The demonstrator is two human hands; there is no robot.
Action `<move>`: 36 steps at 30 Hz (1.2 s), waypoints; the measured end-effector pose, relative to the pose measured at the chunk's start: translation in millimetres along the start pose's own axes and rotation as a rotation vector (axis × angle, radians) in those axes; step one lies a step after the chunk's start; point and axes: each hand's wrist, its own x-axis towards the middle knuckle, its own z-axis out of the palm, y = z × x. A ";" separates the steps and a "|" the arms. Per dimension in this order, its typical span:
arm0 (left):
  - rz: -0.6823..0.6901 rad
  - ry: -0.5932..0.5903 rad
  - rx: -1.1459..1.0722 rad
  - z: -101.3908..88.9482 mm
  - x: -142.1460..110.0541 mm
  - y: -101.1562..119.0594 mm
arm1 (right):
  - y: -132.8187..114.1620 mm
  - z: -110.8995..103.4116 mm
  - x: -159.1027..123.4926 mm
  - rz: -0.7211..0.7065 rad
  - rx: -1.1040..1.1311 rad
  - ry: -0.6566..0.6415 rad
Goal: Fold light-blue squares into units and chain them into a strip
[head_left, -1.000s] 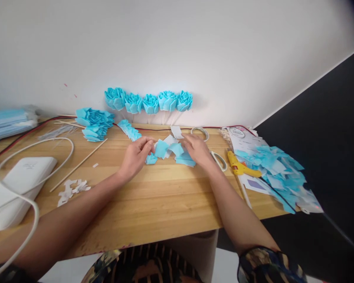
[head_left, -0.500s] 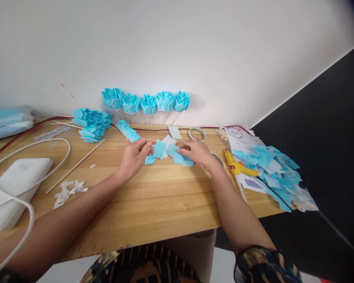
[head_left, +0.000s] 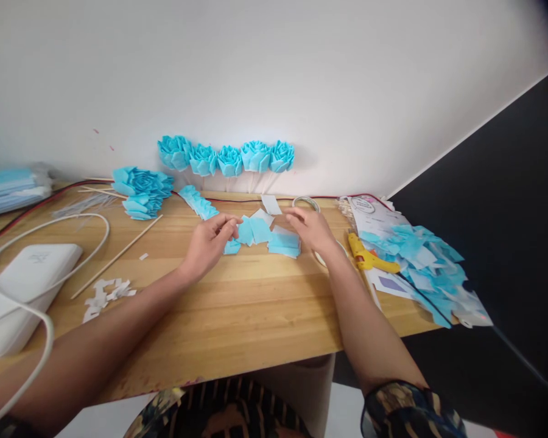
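Note:
My left hand [head_left: 207, 243] pinches the edge of a small blue paper square [head_left: 245, 232] in the middle of the wooden table [head_left: 237, 304]. A second blue square [head_left: 260, 229] overlaps it on the right. My right hand [head_left: 313, 230] hovers beside a short stack of blue paper pieces [head_left: 284, 243], fingers loosely spread and holding nothing. A folded blue piece [head_left: 232, 247] lies under my left fingertips. White paper scraps [head_left: 271, 205] lie just behind.
Several finished blue paper flowers [head_left: 228, 158] lean on the wall. A flat blue flower [head_left: 141, 188] and wooden sticks [head_left: 116, 257] lie left. A yellow glue gun [head_left: 369, 257], scissors, tape roll [head_left: 305, 202] and blue offcuts [head_left: 420, 255] are right. White box [head_left: 22, 286] with cable sits left.
My right hand has let go of the blue pieces and drawn back to the right. A second blue square now lies against the one in my left hand.

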 end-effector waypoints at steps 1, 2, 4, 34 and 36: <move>-0.004 -0.002 0.000 0.2 -0.1 -0.1 | 0.7 -3.6 -0.8 0.013 -0.066 -0.045; -0.009 -0.004 0.001 0.3 -0.3 -0.2 | 1.2 -6.4 -1.5 0.023 -0.117 -0.099; -0.018 -0.008 0.002 0.4 -0.7 -0.4 | 1.2 -9.4 -2.9 0.027 -0.170 -0.208; -0.016 -0.165 -0.165 7.4 -6.1 4.5 | -56.6 25.9 -13.3 0.041 0.944 -0.070; -0.029 -0.138 -0.180 6.6 -5.1 5.6 | -55.7 26.5 -13.5 0.018 0.908 -0.038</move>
